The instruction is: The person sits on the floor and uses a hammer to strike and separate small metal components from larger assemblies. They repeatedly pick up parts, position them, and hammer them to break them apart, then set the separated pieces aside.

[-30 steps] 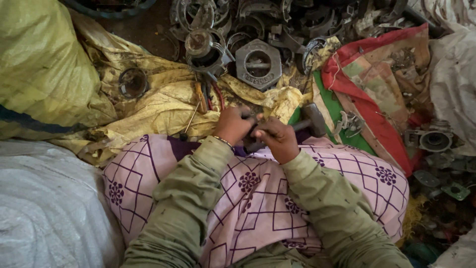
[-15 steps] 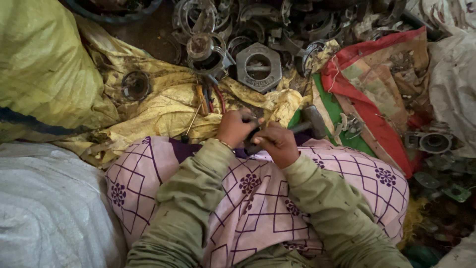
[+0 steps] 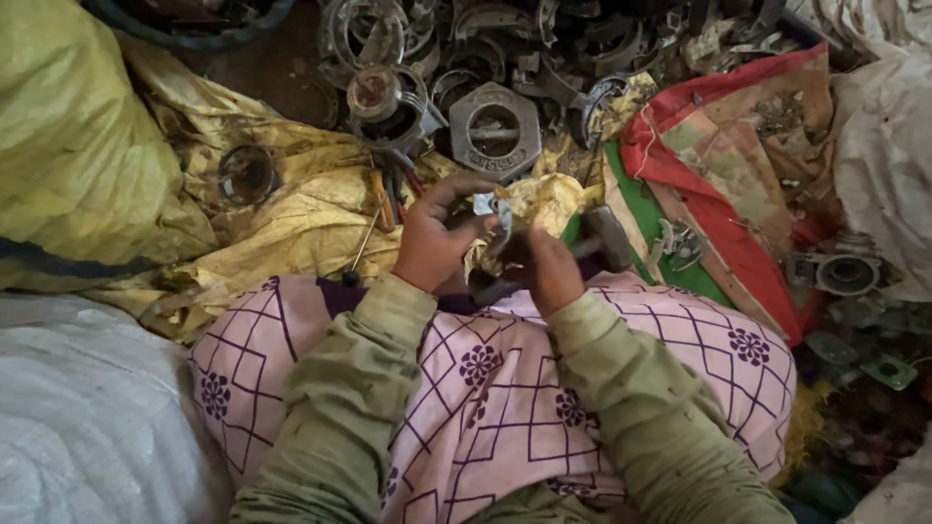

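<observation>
Seen from above, a seated person's left hand (image 3: 434, 243) pinches a small grey metal piece (image 3: 490, 206) upright at chest height, likely to steady it; the right hand (image 3: 549, 272) is clenched round a dark tool handle (image 3: 592, 245) just right of the piece, angled as if to work on it. Below the piece lies pink patterned cloth (image 3: 505, 388) over the lap; beyond the piece, a heavy hexagonal casting (image 3: 495, 128) among greasy scrap rings; left of it, crumpled yellow sacking (image 3: 282, 213); right, a red-edged sack (image 3: 738, 184).

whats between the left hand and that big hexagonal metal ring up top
In the head view, only crumpled yellow sheet lies between the left hand and the hexagonal metal ring; no other part sits there.
</observation>
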Demonstrator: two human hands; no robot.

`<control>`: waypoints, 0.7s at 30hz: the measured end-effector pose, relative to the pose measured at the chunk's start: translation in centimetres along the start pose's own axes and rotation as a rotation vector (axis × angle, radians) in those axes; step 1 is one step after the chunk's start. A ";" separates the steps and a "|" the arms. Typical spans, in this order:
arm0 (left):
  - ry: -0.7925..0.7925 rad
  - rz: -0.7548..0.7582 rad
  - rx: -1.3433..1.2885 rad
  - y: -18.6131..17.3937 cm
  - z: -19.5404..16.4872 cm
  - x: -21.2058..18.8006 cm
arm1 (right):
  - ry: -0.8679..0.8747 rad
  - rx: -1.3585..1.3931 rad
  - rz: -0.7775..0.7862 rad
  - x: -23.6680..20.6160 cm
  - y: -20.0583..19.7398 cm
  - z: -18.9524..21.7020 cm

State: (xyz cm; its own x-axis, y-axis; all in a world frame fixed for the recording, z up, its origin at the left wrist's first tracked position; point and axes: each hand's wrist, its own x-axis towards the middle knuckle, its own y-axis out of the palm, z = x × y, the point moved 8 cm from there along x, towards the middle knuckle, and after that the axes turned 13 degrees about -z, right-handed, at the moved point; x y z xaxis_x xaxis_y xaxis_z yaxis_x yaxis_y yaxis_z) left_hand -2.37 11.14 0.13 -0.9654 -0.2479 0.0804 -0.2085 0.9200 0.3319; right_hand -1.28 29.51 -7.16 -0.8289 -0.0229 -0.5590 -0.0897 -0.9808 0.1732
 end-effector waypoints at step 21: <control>-0.376 -0.328 0.251 -3.5 8.0 -0.7 | -0.763 -0.797 -0.144 -1.5 1.0 1.3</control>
State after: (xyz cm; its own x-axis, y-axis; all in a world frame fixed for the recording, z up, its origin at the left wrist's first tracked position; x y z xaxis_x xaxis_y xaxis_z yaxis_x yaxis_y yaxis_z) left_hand -2.23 10.52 -8.59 -0.8232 -0.4501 -0.3459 -0.4938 0.8684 0.0450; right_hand -0.86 28.80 -5.15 -0.9860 -0.0428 0.1611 -0.0589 -0.8147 -0.5769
